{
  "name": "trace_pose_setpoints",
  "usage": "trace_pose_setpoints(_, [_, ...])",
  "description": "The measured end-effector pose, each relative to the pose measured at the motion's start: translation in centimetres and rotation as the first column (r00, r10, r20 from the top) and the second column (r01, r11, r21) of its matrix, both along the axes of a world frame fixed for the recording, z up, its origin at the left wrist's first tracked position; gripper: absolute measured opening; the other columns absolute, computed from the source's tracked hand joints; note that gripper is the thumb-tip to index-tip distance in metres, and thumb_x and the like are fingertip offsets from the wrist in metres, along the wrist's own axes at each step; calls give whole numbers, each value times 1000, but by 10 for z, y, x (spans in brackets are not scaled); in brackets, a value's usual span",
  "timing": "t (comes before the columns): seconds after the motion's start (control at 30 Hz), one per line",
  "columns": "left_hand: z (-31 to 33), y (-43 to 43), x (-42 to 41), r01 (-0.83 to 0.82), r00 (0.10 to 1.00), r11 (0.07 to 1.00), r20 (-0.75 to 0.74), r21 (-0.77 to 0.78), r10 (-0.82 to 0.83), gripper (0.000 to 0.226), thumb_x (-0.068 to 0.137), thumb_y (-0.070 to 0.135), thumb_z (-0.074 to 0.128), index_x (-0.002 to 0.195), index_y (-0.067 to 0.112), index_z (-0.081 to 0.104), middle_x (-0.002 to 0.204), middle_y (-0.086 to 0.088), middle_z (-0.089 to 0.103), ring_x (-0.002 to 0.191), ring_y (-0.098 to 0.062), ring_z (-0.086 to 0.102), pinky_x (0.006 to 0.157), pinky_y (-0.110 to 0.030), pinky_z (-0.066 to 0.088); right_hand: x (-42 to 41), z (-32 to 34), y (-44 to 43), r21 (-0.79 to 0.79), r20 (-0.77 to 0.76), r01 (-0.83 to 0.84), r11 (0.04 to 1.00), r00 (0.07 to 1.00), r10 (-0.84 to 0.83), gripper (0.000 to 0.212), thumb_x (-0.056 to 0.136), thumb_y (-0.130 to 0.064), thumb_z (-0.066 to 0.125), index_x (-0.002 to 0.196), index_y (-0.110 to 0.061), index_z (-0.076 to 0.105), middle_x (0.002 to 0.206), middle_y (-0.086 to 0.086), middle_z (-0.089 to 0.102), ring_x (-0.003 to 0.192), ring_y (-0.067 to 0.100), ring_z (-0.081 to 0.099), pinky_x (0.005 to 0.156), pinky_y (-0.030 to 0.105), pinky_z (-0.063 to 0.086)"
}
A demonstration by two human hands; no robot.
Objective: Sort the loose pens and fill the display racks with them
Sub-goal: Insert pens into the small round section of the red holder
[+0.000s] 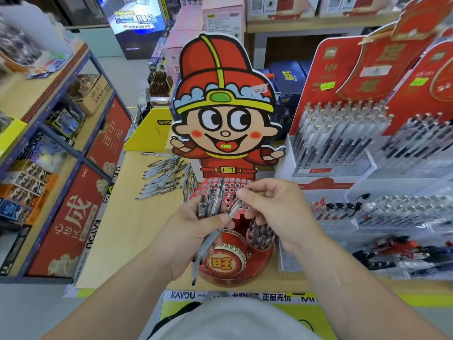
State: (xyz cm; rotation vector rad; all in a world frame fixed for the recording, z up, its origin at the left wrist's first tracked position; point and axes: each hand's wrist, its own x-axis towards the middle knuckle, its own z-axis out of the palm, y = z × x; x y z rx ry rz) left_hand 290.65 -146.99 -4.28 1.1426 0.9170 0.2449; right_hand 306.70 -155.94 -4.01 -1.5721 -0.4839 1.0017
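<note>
Centre-left of the frame, the loose pens (161,179) lie fanned on the wooden tabletop (137,229). It's a heap, well over a dozen I'd say, too overlapped for an exact figure, with one more lying apart just above them.

Moving in: the left hand (193,231) is clenched round a bundle of pens (209,204). I make it four or five, blur hides any others, and the tips dangle below the palm. There's the danger: a slack squeeze and the bundle slides out onto the red base.

Centre now: one red perforated rack (235,181) under one cartoon figure (224,106), dozens of holes, most of those in view empty. Over it is a single clear pen (232,207), pinched near its top by the right hand (277,207), its lower part against the left thumb. Drawn crooked, it could drag its neighbours loose, or miss its hole and skid.

Just below that hand sits one round cup (259,244) packed with pens. Far right stand at least three clear display racks (333,171), rows well filled. A pen sorted into the wrong one is the quiet risk.
</note>
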Motion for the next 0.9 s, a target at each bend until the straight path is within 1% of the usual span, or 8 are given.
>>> trace_pose_setpoints(0.17, [-1,11,-6,35,999,999,-24,24,-35,13,91,14,72,102,12,65,87,-19,74,56,-20,56,45,-26,44,-13,-1,5,8,-35,38,999,999,-38,12,85,-12,78,97,-11,74,76,10,74,66,20,71,54,23,53])
trace_pose_setpoints(0.23, [-1,21,-8,17,1000,1000,-11,-3,-17,24,89,29,72,104,11,66,91,-26,69,62,-26,56,46,-29,43,-14,2,7,45,-53,78,996,996,-76,11,86,-8,76,97,-11,74,74,9,73,66,19,71,56,23,54])
trace_pose_setpoints(0.3, [-4,31,-10,-98,995,992,-3,-84,98,37,88,38,69,108,8,65,85,-22,66,61,-27,55,45,-31,43,-12,5,9,71,-48,154,986,987,-150,11,87,-6,75,97,-10,74,72,8,72,65,17,70,57,23,54])
trace_pose_setpoints(0.37, [-9,42,-14,-210,977,965,-9,-159,211,30,96,33,65,110,6,64,79,-11,65,56,-23,55,45,-31,43,-7,9,11,98,-30,223,970,975,-221,13,87,-5,74,99,-9,73,74,10,73,66,18,69,58,23,54])
trace_pose_setpoints(0.47, [-15,56,-24,-211,977,954,-11,-212,214,24,102,27,58,110,6,65,79,-13,64,56,-22,52,45,-31,43,-3,14,12,125,17,270,955,962,-274,11,85,-4,74,97,-4,73,75,12,73,66,19,68,57,22,53])
trace_pose_setpoints(0.63, [-22,75,-40,-154,986,953,26,-262,167,22,103,25,56,114,7,63,77,-12,63,56,-22,50,45,-31,41,-16,12,20,83,339,270,959,898,-282,10,85,-10,78,89,-18,75,74,2,74,66,17,69,60,20,52])
trace_pose_setpoints(0.77, [-26,85,-46,-109,988,949,73,-295,136,19,103,25,54,106,7,62,76,-12,63,56,-22,50,46,-31,41,-34,2,28,-53,623,198,979,772,-123,24,85,-20,79,84,-40,68,73,-20,71,64,3,65,61,13,46])
trace_pose_setpoints(0.9, [-27,91,-48,-63,989,943,107,-326,103,20,104,26,53,103,7,61,77,-12,62,52,-22,49,48,-32,40,-46,-1,36,-149,727,168,974,686,-7,15,87,-19,77,89,-32,71,59,-23,61,63,-12,61,58,4,40])
